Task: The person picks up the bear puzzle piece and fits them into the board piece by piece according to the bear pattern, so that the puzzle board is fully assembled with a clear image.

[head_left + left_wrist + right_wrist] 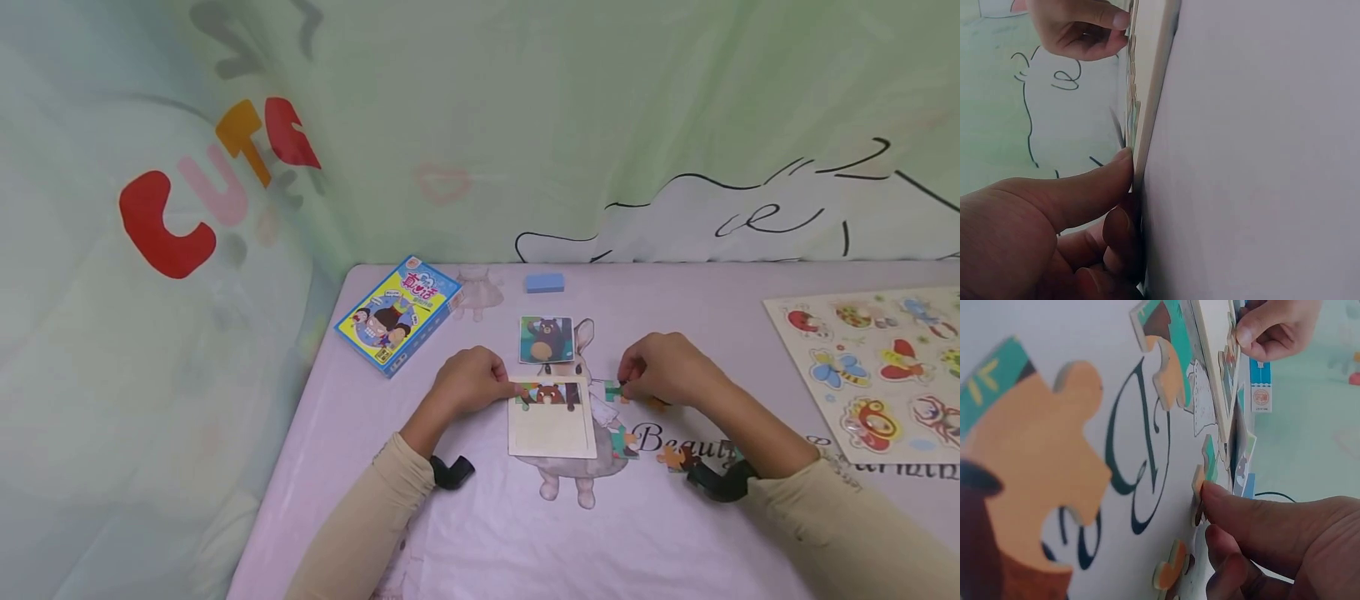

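My left hand [471, 382] pinches the left edge of a pale wooden puzzle tray [553, 435], thumb on top at the upper corner. Along the tray's top lies a row of fitted puzzle pieces [549, 393] showing a bear's face; the lower part is bare wood. To the right of the tray, my right hand [666, 367] pinches a green and orange puzzle piece [1210, 456] between thumb and fingers, at table level. Loose puzzle pieces [624, 443] lie near it, a large orange one [1041, 456] close to the right wrist camera. Above the tray sits a bear picture card [546, 340].
A blue and yellow card-game box [399, 315] lies at the back left. Near the back edge is a small blue block [544, 283]. On the right rests a wooden board with insect pictures [877, 367]. Printed curtains [465, 125] hang behind and left of the table.
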Tool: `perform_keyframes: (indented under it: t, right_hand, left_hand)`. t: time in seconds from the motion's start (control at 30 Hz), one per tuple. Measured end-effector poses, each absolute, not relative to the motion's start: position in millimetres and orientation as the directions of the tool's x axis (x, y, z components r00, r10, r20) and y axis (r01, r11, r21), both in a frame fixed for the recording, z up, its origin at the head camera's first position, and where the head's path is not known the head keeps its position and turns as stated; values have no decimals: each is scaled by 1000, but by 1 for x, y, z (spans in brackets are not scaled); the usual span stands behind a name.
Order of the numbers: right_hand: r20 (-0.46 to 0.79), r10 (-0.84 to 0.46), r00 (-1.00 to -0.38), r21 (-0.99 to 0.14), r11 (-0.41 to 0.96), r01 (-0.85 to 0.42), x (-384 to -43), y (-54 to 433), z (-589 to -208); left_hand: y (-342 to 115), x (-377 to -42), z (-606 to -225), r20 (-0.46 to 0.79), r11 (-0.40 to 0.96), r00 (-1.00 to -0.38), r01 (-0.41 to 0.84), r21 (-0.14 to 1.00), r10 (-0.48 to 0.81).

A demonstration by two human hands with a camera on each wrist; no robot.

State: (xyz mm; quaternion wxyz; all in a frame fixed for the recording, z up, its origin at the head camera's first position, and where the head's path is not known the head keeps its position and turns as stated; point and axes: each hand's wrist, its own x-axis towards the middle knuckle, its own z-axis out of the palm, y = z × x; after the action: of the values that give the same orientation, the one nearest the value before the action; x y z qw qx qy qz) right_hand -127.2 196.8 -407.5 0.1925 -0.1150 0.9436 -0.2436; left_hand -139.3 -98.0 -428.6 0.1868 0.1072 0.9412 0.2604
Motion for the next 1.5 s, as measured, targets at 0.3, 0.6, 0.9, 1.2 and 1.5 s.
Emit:
perform_keyframes:
  t: [0.3,0.6,0.9,1.2,1.5]
  right_hand:
    - [-338,-294,-894,-488,867,-101,-125,192,-403]
    - [-337,-297,-894,-456,882,-121,-126,190,-402]
    - [-340,-308,-888,-480,869,-118,-124,190,-400]
    - [-309,-340,-888,-534,835,-134,-122,188,-393]
    - [-284,-401,-871,-643,753,-138,-114,178,-381]
  left_hand:
    - [-98,-139,-428,-299,845,-908,99,526,293]
    - [-97,-138,-427,-303,840,-907,93,535,294]
    - [-97,-137,-426,-305,844,-908,90,528,288]
    - [-96,-136,-424,-298,845,-909,99,526,292]
    - [-96,-136,-424,-291,841,-909,105,531,298]
